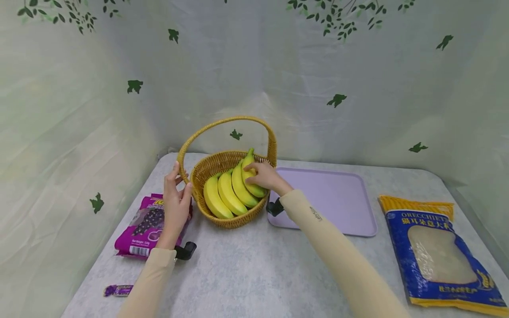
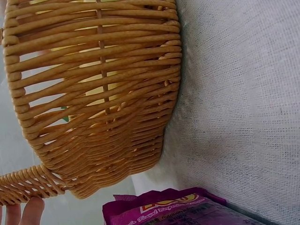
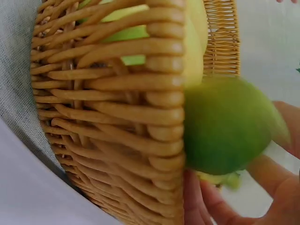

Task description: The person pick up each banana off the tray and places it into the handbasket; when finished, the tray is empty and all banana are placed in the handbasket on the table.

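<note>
A wicker basket (image 1: 228,224) with a tall arched handle (image 1: 222,123) stands on the table and holds a bunch of yellow bananas (image 1: 225,194). My left hand (image 1: 176,207) grips the left foot of the handle between thumb and fingers; in the left wrist view, fingertips (image 2: 32,211) show at the handle beside the basket wall (image 2: 93,89). My right hand (image 1: 268,176) reaches over the right rim and holds the rightmost banana (image 1: 251,176). Close up in the right wrist view, this banana's greenish end (image 3: 227,126) is blurred beside the rim, with fingers (image 3: 269,176) around it.
A purple snack bag (image 1: 139,229) lies left of the basket, partly behind my left arm. Nearer is a small purple wrapped candy (image 1: 119,290). A lilac tray (image 1: 330,198) lies right of the basket, and a blue-and-yellow pasta bag (image 1: 441,256) at the far right.
</note>
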`<action>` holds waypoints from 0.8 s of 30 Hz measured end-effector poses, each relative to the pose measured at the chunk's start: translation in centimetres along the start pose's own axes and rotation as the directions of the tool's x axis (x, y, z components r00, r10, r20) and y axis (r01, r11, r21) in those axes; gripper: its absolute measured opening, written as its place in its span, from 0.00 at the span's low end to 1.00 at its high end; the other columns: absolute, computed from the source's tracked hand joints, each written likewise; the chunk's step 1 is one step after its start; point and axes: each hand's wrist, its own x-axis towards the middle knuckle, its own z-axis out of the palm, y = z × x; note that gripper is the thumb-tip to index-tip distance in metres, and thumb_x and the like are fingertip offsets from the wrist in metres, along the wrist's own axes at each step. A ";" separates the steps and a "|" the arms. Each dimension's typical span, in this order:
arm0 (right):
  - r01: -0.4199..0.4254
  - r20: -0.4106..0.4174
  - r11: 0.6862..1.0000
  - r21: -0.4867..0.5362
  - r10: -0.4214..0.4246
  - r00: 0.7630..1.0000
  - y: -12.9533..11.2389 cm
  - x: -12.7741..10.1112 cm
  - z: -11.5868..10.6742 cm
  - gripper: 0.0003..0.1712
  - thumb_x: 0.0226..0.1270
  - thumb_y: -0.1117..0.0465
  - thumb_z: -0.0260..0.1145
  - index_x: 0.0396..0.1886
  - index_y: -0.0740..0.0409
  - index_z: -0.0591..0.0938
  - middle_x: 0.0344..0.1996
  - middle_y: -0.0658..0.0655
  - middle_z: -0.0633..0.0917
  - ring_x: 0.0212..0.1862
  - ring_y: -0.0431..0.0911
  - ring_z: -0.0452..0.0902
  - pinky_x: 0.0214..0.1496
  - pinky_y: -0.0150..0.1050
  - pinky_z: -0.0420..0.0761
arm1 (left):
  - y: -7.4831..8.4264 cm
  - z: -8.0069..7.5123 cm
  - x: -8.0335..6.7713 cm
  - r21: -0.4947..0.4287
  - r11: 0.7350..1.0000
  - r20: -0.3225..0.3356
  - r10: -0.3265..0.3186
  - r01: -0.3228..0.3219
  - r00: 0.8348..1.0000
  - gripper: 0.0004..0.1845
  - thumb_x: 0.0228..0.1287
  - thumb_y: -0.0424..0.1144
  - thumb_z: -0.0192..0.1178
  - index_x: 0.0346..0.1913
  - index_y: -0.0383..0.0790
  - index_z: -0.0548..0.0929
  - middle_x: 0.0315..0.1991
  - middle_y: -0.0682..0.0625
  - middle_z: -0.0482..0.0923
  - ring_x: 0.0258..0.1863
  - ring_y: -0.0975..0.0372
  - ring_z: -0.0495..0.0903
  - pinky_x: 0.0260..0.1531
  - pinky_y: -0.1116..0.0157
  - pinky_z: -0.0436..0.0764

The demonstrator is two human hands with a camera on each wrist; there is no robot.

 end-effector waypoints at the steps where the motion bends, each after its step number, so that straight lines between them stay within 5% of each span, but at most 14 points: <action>1: -0.005 0.002 1.000 -0.006 0.005 1.000 0.0 0.0 0.0 0.24 0.65 0.57 0.64 0.61 0.56 0.78 0.61 0.60 0.74 0.70 0.58 0.51 0.66 0.52 0.62 | 0.0 0.0 0.0 -0.001 1.000 -0.001 0.001 -0.001 1.000 0.30 0.68 0.20 0.48 0.71 0.32 0.54 0.61 0.29 0.59 0.58 0.38 0.66 0.47 0.80 0.71; 7: 0.017 0.002 0.997 -0.073 -0.017 1.000 -0.1 0.1 0.2 0.22 0.62 0.67 0.61 0.57 0.65 0.80 0.56 0.62 0.78 0.61 0.52 0.65 0.51 0.40 0.71 | 0.1 0.1 0.1 0.002 1.000 0.002 -0.003 0.003 1.000 0.30 0.68 0.20 0.48 0.71 0.33 0.54 0.61 0.29 0.59 0.58 0.40 0.67 0.48 0.80 0.71; 13: -0.004 -0.008 0.994 -0.108 0.003 1.000 0.0 0.1 0.4 0.20 0.61 0.70 0.61 0.55 0.67 0.80 0.54 0.64 0.76 0.43 0.48 0.66 0.32 0.33 0.64 | 0.1 0.1 0.2 -0.004 1.000 0.002 -0.005 0.005 1.000 0.30 0.69 0.21 0.48 0.71 0.33 0.54 0.60 0.29 0.60 0.59 0.40 0.66 0.48 0.80 0.71; 16: 0.000 -0.008 0.995 -0.101 0.000 1.000 0.1 0.0 0.4 0.20 0.61 0.70 0.62 0.55 0.67 0.80 0.53 0.64 0.75 0.44 0.49 0.67 0.34 0.34 0.67 | 0.1 0.1 0.1 -0.002 1.000 0.003 -0.008 0.008 1.000 0.30 0.69 0.21 0.48 0.71 0.34 0.54 0.59 0.29 0.60 0.59 0.40 0.66 0.48 0.80 0.71; 21: 0.028 0.004 0.998 -0.057 -0.027 1.000 0.4 -0.4 0.3 0.21 0.64 0.66 0.62 0.57 0.65 0.80 0.57 0.64 0.74 0.58 0.52 0.68 0.52 0.43 0.73 | 0.2 0.0 0.0 0.008 1.000 0.002 -0.022 0.022 1.000 0.30 0.69 0.21 0.48 0.71 0.34 0.55 0.61 0.30 0.60 0.59 0.41 0.66 0.48 0.80 0.71; 24: 0.059 0.002 0.998 0.006 -0.059 0.998 0.7 -0.8 0.2 0.21 0.65 0.65 0.61 0.58 0.63 0.79 0.56 0.63 0.75 0.52 0.52 0.70 0.47 0.43 0.74 | 0.2 -0.2 0.0 0.013 0.999 0.006 -0.035 0.035 0.999 0.30 0.69 0.21 0.48 0.71 0.35 0.55 0.62 0.30 0.59 0.59 0.41 0.66 0.49 0.80 0.71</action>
